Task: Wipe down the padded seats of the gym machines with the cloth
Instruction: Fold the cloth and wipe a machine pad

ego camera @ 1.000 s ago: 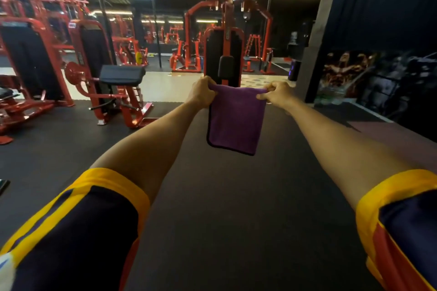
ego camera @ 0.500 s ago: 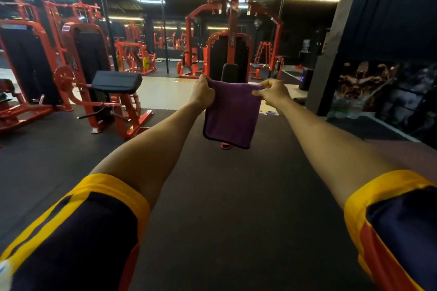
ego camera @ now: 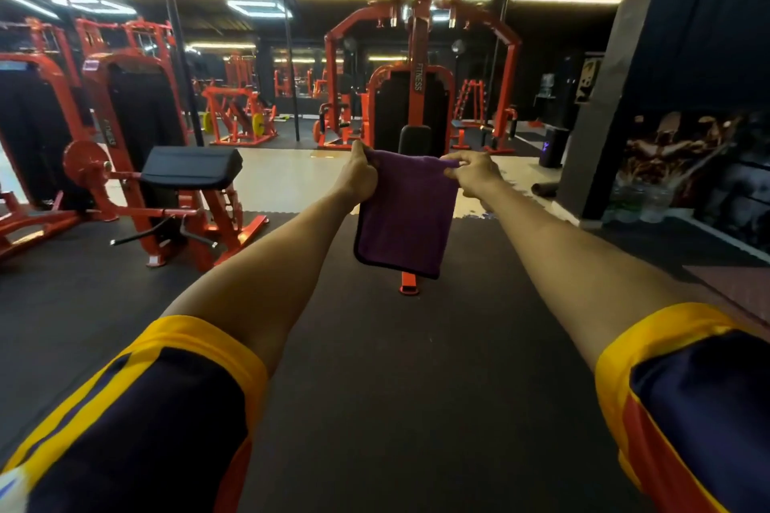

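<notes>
A purple cloth [ego camera: 406, 217] hangs in front of me at arm's length. My left hand [ego camera: 359, 175] grips its top left corner and my right hand [ego camera: 473, 173] pinches its top right corner. Straight ahead stands a red machine [ego camera: 421, 67] with a black back pad [ego camera: 414, 140]; the cloth hides its seat, and only a red foot [ego camera: 408, 283] shows below. To the left, a red machine [ego camera: 125, 162] carries a black padded rest [ego camera: 191, 167].
Dark rubber matting [ego camera: 396, 387] covers the floor between me and the machines. More red machines [ego camera: 241, 112] stand further back. A dark pillar and wall [ego camera: 604, 87] with a mural rise on the right. A small black bin [ego camera: 552, 146] stands beside the pillar.
The machines ahead and on the left have grown larger and nearer as I move forward. Both hands keep the same hold on the hanging cloth.
</notes>
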`<state>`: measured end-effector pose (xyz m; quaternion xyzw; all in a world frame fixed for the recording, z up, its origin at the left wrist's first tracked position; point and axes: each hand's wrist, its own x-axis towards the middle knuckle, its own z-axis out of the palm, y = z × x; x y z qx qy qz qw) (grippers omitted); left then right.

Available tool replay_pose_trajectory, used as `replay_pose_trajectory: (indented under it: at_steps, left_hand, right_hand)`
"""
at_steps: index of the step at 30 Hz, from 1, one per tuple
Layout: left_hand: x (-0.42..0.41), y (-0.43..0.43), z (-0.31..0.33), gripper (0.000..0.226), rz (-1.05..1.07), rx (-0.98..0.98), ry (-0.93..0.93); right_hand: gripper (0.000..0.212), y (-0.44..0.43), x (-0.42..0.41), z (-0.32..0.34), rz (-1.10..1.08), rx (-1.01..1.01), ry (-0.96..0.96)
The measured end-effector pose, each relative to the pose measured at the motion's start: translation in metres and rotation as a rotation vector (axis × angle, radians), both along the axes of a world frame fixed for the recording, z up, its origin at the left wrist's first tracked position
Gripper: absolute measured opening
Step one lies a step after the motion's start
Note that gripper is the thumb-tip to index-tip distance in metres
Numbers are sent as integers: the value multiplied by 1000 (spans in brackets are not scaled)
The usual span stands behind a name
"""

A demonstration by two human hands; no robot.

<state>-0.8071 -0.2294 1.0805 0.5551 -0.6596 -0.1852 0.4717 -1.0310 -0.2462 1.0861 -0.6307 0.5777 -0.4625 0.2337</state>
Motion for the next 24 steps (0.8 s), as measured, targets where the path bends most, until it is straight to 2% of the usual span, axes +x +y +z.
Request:
replay_pose_trajectory:
  at_steps: [6,10,18,21,24]
  left_hand:
    - [25,-109,8,23,-3,-7,-14]
    - [39,-190,-3,21,9,-20,-28]
    - [53,-378,-30,18,-51,28,-26]
    - [58,-443,-32,19,-66,62,-11]
    - [61,-490,-34,19,-64,133,106]
  right_hand:
    - [17,-109,26,4,-43,-44,142]
    - [22,-191,42,-10,-47,-57,133]
    - [51,-375,49,-36,-42,-53,71]
    - [48,-440,56,-37,-49,-39,59]
    - [31,-484,68,-37,-66,-24,19]
